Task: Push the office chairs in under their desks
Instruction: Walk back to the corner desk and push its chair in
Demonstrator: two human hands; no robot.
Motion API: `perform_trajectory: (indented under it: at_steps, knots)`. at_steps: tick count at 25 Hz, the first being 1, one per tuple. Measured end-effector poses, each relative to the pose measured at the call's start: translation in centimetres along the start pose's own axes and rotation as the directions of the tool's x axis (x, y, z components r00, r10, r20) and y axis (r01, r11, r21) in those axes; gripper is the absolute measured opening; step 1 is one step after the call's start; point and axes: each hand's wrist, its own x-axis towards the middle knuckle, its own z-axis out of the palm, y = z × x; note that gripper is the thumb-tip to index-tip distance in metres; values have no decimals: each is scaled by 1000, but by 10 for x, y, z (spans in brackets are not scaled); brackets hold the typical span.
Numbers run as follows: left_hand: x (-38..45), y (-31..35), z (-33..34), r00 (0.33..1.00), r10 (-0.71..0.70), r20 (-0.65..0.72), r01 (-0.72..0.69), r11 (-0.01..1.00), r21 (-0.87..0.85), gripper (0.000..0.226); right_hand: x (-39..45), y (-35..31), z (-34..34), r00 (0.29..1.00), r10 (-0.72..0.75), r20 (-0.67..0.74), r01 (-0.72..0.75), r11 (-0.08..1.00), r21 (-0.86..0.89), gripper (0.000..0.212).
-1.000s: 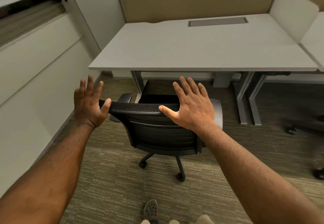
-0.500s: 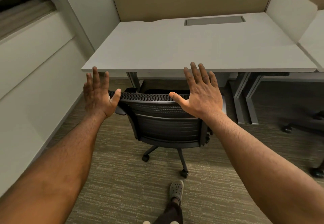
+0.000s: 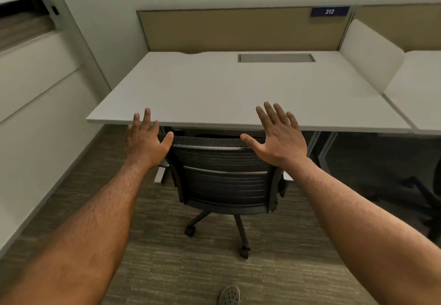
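Observation:
A black mesh-backed office chair [image 3: 225, 180] on castors stands against the front edge of a white desk [image 3: 238, 90], its seat hidden beneath the desktop. My left hand [image 3: 145, 137] lies flat against the left top corner of the backrest, fingers spread, thumb on the top rim. My right hand [image 3: 278, 135] presses the right top corner the same way, palm on the backrest, fingers apart and reaching over the desk edge. Neither hand wraps around anything.
A white wall [image 3: 35, 137] runs close along the left. A tan partition [image 3: 238, 30] with a "212" sign [image 3: 329, 11] backs the desk. A second white desk [image 3: 420, 94] adjoins on the right, with another dark chair [image 3: 429, 199] at the right edge. My shoe [image 3: 229, 295] is on the carpet.
The chair has rolled forward, and its seat and armrests have gone under the desktop. Both hands stayed flat on the backrest and moved forward with it. I have stepped closer.

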Motion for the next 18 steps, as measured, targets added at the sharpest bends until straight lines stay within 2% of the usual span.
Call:
perform_trajectory:
  at_steps: [5,18]
  knots:
    - [39,19,11,1000,-23,15,24,997,-69,70,40,27,11,999,13,36,-12,999,-32,105]
    - [122,61,42,999,-3,-50,0,998,-68,68,108,77,31,988,104,112,-96,993,-73,113]
